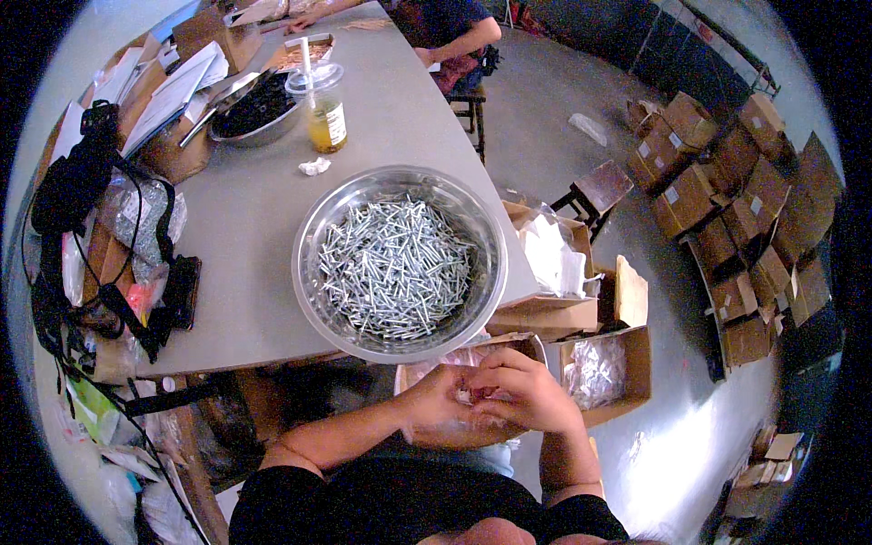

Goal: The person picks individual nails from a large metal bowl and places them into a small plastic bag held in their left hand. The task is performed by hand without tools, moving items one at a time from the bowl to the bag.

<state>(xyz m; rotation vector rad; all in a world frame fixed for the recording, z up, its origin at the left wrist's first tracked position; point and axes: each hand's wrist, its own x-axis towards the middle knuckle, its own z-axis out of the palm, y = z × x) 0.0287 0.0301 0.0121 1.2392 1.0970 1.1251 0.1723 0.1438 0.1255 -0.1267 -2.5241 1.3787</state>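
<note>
My left hand (438, 397) and my right hand (530, 392) meet in front of me, just past the near rim of a big steel bowl (309, 304). Both have their fingers curled together around something small and whitish, mostly hidden by the fingers. The bowl stands at the table's near right corner, heaped with loose silver screws or nails (395, 263). Under my hands is an open cardboard box (427, 434), with what looks like clear plastic bags inside.
On the grey table (245, 272) stand a lidded drink cup (325, 113), a crumpled tissue (315, 166) and a tray of dark pieces (259, 107). Black bags and cables crowd the left. Open boxes (604, 372) stand right. Another person (459, 36) sits at the far end.
</note>
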